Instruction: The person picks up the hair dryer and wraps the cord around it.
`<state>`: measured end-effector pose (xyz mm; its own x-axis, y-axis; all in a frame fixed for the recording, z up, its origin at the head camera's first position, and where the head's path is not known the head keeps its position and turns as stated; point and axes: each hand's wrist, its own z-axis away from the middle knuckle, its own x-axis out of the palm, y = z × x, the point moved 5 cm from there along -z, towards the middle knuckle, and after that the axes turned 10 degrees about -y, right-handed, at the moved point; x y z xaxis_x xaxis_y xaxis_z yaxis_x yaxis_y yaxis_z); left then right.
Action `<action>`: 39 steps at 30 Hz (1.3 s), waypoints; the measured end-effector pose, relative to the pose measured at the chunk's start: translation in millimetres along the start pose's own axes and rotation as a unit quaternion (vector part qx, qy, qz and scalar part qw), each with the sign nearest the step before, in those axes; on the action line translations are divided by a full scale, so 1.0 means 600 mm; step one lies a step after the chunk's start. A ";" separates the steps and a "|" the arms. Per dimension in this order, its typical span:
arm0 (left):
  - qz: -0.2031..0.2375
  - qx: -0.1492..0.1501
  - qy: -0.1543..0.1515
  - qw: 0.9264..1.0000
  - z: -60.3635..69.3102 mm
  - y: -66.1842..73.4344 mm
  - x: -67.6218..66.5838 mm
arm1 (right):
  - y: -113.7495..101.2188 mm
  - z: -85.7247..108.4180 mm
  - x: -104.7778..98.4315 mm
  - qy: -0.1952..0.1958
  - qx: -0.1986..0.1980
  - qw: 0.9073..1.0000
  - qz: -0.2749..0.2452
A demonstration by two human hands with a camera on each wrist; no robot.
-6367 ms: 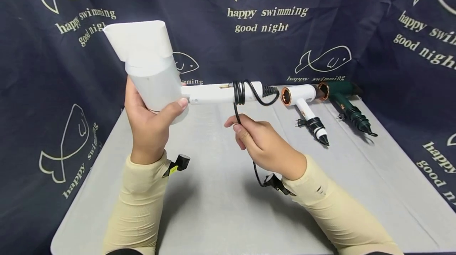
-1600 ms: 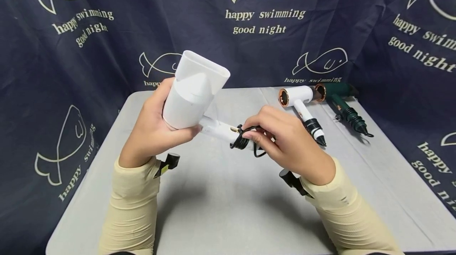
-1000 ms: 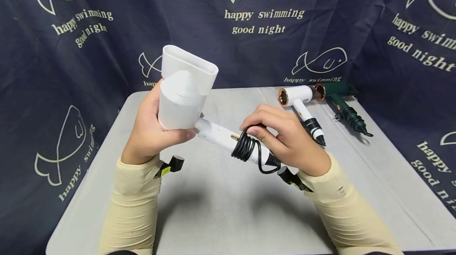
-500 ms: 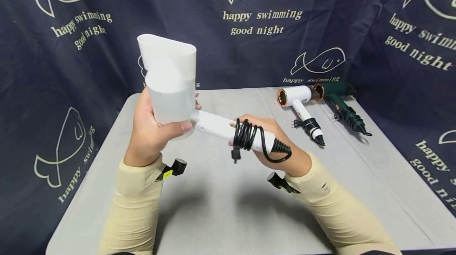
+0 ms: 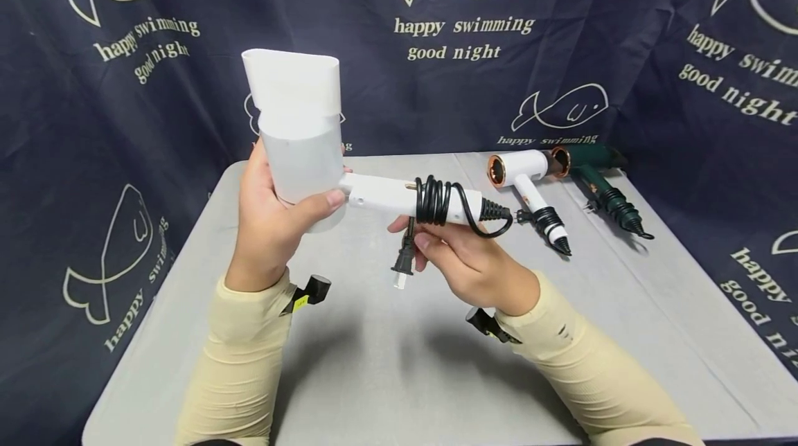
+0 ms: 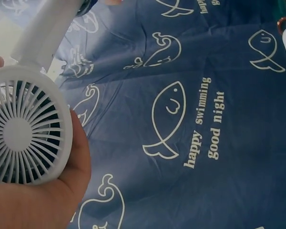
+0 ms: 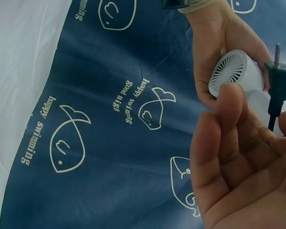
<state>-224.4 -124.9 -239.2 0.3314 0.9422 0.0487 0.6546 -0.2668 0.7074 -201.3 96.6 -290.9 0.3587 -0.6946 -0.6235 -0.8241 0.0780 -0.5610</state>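
Note:
My left hand (image 5: 268,221) grips the barrel of a white hair dryer (image 5: 305,155) with a broad flat nozzle on top, holding it above the table. The left wrist view shows its slatted round grille (image 6: 16,136). Its handle points right, wound near the end with a black power cord (image 5: 433,200). From the coil hangs the plug (image 5: 403,259), prongs down. Under the handle is my right hand (image 5: 474,262), index finger and thumb either side of the short cord; whether they pinch it I cannot tell. The right wrist view shows the plug (image 7: 279,86) near these fingers.
Two more hair dryers lie at the table's back right, cords wound on their handles: a white one (image 5: 526,165) with a copper ring and a dark green one (image 5: 601,186). Navy cloth (image 5: 461,106) with fish prints hangs behind and beside the grey table (image 5: 374,377).
The cord, whose free length hung down 6.4 s ago, is now wound round the handle. In the last half second the handle has tilted up towards level and my right hand has moved lower beneath it.

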 end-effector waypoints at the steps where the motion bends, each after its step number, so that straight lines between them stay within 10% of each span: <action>1: -0.012 -0.003 0.003 1.000 -0.001 -0.001 -0.001 | 0.001 0.000 0.001 -0.008 0.006 1.000 0.013; 7: -0.084 -0.024 0.030 0.996 -0.004 -0.014 -0.008 | -0.006 -0.005 0.008 -0.009 -0.040 0.995 0.090; 16: -0.111 -0.044 0.025 0.992 -0.004 -0.021 -0.011 | -0.016 -0.008 -0.001 0.103 -0.090 0.971 0.198; 24: -0.153 -0.073 0.017 0.985 -0.003 -0.024 -0.009 | -0.032 -0.002 -0.014 0.176 -0.074 0.922 0.336; 30: -0.170 -0.083 0.005 0.982 -0.003 -0.033 -0.006 | -0.036 0.004 -0.031 0.214 -0.030 0.903 0.372; 39: -0.180 -0.086 0.026 0.979 -0.001 -0.039 -0.007 | -0.030 0.009 -0.035 0.212 -0.010 0.913 0.349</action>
<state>-241.5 -122.8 -255.5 0.0611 0.9792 -0.1934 0.5964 0.1195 0.7937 -191.3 113.6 -270.8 -0.4545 -0.6954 -0.5567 -0.7969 0.5967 -0.0947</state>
